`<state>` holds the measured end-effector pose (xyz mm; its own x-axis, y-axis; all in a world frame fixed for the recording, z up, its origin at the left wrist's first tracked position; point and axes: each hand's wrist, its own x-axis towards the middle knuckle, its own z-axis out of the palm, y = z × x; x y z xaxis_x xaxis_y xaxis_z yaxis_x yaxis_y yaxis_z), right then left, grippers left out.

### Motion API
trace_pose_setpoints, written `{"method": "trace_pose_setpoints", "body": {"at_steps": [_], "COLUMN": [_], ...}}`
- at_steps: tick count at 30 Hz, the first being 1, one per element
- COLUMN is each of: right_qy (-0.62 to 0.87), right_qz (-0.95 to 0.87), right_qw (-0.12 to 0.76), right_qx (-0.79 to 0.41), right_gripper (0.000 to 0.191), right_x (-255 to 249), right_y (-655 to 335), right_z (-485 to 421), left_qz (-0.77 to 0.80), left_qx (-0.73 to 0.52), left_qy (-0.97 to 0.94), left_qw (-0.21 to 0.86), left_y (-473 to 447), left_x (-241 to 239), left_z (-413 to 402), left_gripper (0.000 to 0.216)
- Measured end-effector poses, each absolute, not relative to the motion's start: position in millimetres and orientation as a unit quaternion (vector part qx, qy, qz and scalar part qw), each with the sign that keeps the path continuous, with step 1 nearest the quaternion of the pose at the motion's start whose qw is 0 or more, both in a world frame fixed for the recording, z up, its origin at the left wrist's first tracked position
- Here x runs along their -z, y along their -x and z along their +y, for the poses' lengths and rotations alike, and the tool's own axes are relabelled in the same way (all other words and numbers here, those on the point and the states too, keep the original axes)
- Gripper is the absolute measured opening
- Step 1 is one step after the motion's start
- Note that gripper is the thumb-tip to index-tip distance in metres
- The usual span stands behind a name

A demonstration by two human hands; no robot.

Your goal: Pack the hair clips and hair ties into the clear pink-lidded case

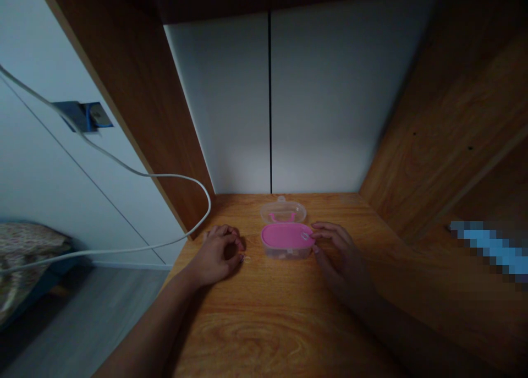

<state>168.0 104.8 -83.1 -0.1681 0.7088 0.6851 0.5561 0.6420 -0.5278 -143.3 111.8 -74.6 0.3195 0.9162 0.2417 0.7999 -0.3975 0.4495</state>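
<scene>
Steadying the box on the desk, right hand is pinching its right end (left hand curled nearby, grip unclear).

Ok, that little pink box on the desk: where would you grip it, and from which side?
Probably grip the pink box by its two rounded ends, low on the walls, coming from the front. It is a wide oval, and its clear lid stands open at the back, blocking that side. The right hand touches its right end.
</scene>
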Motion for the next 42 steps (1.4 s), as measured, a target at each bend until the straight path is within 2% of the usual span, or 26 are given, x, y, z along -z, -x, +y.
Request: {"method": "trace_pose_setpoints", "body": {"at_steps": [11,18,26,42], "right_qy": [0.419,0.42,0.421,0.42], "right_qz": [-0.761,-0.759,-0.763,-0.76], "right_qw": [0.489,0.492,0.484,0.491], "right_qx": [-0.079,-0.075,-0.076,-0.072], "right_gripper": [0.016,0.015,0.017,0.016], "right_x": [82.5,84.1,81.7,82.4], "right_y": [-168.3,-169.2,-167.6,-168.1], "right_z": [105.1,104.9,105.3,104.3], "left_qz": [0.474,0.501,0.478,0.499], "left_qx": [-0.252,-0.311,-0.311,-0.326], "left_qy": [-0.829,-0.778,-0.79,-0.754], "left_qw": [0.153,0.215,0.223,0.276], "left_y": [141.9,140.7,138.4,137.6], "left_x": [77.7,83.9,81.3,84.1], "left_z": [112.3,116.3,117.6,117.4], "left_gripper": [0.012,0.015,0.021,0.019]}}
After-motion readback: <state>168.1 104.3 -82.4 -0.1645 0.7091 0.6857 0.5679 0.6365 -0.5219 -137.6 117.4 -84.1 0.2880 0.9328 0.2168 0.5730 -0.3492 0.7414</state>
